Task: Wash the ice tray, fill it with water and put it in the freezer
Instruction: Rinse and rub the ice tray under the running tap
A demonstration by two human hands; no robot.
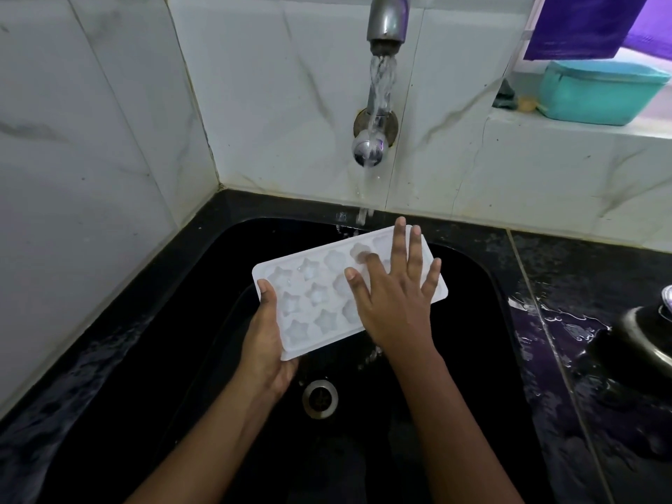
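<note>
A white ice tray with star-shaped and flower-shaped cells is held over the black sink, tilted with its far end under the running water. My left hand grips the tray's near left end, thumb on top and fingers underneath. My right hand lies flat on the tray's right half, fingers spread and straight, index finger tip in a cell. Water pours from the metal tap and hits the tray's far edge.
The sink drain sits below the tray. A wet black counter runs on the right, with a dark pan at its edge. A teal lidded box stands on the tiled ledge at upper right. White marble tiles enclose the corner.
</note>
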